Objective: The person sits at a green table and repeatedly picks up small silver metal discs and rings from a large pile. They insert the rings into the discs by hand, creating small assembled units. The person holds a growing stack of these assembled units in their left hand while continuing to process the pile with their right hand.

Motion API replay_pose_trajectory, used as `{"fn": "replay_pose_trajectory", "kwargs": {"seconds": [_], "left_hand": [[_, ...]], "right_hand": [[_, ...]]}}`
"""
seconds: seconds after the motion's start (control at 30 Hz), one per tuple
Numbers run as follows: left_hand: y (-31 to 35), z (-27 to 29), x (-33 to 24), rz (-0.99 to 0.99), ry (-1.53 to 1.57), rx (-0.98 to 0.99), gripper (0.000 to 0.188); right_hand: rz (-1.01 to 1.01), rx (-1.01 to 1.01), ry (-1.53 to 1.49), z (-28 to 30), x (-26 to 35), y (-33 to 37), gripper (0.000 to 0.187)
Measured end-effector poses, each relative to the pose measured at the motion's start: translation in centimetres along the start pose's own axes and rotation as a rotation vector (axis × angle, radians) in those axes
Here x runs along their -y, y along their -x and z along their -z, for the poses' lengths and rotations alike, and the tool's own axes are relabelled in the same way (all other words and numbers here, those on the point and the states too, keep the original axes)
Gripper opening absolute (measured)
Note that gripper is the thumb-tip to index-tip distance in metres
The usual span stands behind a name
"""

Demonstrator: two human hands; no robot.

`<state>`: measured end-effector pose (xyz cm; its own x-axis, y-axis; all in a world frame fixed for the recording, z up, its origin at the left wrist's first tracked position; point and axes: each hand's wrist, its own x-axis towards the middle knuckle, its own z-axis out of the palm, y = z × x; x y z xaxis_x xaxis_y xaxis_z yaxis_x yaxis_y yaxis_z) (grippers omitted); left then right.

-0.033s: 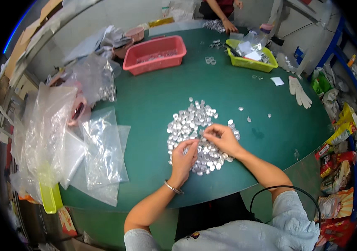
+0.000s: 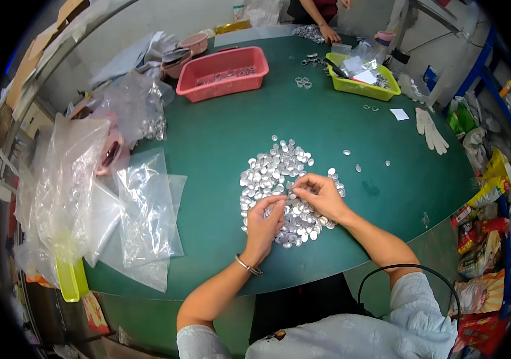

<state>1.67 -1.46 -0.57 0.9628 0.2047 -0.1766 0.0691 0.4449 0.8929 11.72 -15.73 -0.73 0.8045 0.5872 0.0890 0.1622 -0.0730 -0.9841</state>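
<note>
Green table [image 2: 219, 155]; fingers [image 2: 313, 180] over silver discs [image 2: 273, 163]; printed packets [image 2: 480, 293].

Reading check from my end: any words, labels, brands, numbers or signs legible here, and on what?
None I can quote.
Coloured packages on the right: printing too small and blurred to read.
Silvery pieces: no lettering discernible.
White card: no legible marks.

Both hands [image 2: 263, 228] [image 2: 322, 198] over silvery discs [image 2: 262, 175], apparently metal

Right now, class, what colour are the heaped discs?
The heaped discs are silver, in the head view.
</note>
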Motion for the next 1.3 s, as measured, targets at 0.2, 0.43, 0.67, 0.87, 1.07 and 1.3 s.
{"fn": "replay_pose_trajectory", "kwargs": {"seconds": [0.2, 0.43, 0.67, 0.87, 1.07, 1.3], "left_hand": [[0.6, -0.7, -0.9, 0.064, -0.095, -0.039, 0.023], [0.5, -0.6, -0.6, 0.031, -0.097, -0.029, 0.018], [0.2, -0.4, -0.1, -0.100, -0.224, -0.036, 0.018], [0.2, 0.0, 0.1, -0.133, -0.255, -0.045, 0.016], [0.3, -0.2, 0.1, -0.093, -0.204, -0.087, 0.015], [0.2, -0.2, 0.3, -0.125, -0.228, -0.088, 0.016]], "right_hand": [[-0.030, 0.039, -0.184, -0.9, 0.3, 0.9, 0.012], [-0.012, 0.090, -0.073, -1.0, 0.3, 1.4, 0.013], [-0.017, 0.054, -0.105, -1.1, 0.8, 1.6, 0.013], [-0.022, 0.022, -0.109, -1.3, 0.8, 1.6, 0.013], [-0.006, 0.022, -0.139, -1.5, 0.5, 1.6, 0.014], [0.035, 0.019, -0.104, -1.5, 0.5, 1.6, 0.014]]}}
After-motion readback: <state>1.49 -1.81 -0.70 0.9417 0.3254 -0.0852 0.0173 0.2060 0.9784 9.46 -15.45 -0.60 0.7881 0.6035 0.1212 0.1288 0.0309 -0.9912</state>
